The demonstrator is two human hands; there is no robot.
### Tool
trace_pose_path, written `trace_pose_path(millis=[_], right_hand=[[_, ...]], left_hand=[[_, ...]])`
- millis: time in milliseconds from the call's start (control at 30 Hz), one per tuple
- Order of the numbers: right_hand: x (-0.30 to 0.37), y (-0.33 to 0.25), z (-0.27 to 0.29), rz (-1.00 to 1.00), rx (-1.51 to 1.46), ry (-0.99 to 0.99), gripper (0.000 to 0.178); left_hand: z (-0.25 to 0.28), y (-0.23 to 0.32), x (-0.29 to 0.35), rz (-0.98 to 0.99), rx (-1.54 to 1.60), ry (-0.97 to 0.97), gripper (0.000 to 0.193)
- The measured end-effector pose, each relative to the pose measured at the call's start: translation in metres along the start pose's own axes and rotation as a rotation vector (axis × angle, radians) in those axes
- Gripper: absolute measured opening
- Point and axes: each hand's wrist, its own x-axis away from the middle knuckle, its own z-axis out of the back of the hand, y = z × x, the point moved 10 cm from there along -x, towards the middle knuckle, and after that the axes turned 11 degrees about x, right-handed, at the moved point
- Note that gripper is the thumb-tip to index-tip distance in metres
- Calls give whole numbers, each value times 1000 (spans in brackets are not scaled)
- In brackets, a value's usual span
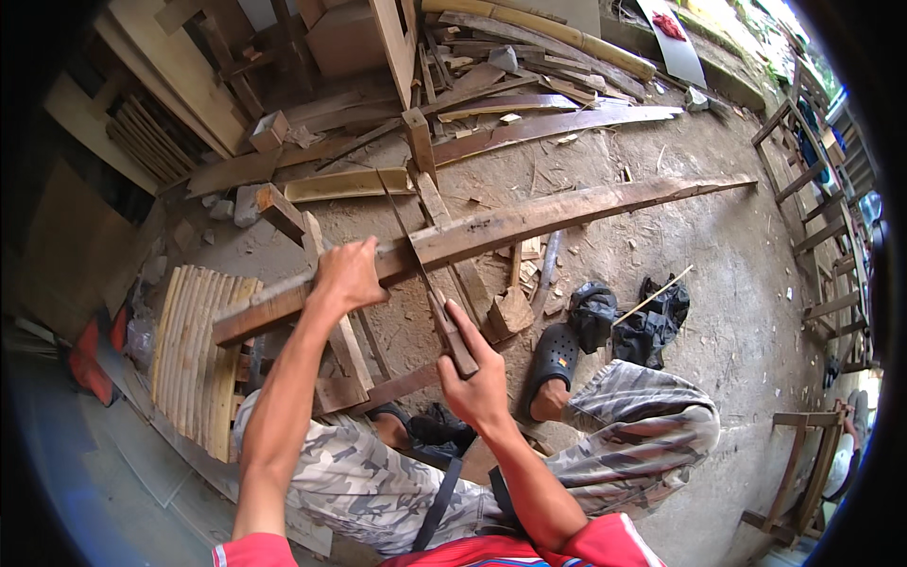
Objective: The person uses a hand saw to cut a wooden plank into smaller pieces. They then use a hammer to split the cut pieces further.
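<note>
A long wooden beam (557,210) lies slantwise across a low wooden frame (345,350) in front of me. My left hand (347,276) is wrapped over the beam, left of a dark line across it. In my right hand (475,378) is the wooden handle of a handsaw (422,269). Its thin blade crosses the beam at that line, and the tip points away past the far side. How deep the blade sits in the wood I cannot tell. Near the right hand, below the beam, a wooden mallet (511,313) rests with its handle upward.
Stacked slats (194,350) stand at the left. Scrap boards and a bamboo pole (557,36) are piled at the back. Black plastic bags (652,317) lie beside my right clog (551,359). A wooden rack (817,222) runs along the right, with a small stool (798,468) nearer.
</note>
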Motion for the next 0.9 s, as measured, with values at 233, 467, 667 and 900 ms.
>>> trace_pose_path(millis=[233,467,667,900], right_hand=[[112,7,40,14,89,-82,74],[-2,0,0,111,97,76,69],[80,-13,36,155,111,33,71],[54,-4,16,64,110,7,70]], left_hand=[[5,-23,-14,89,55,-39,75],[0,0,2,106,87,-135,82],[4,-3,-3,55,33,-55,81],[-13,-12,5,51,73,-121,82]])
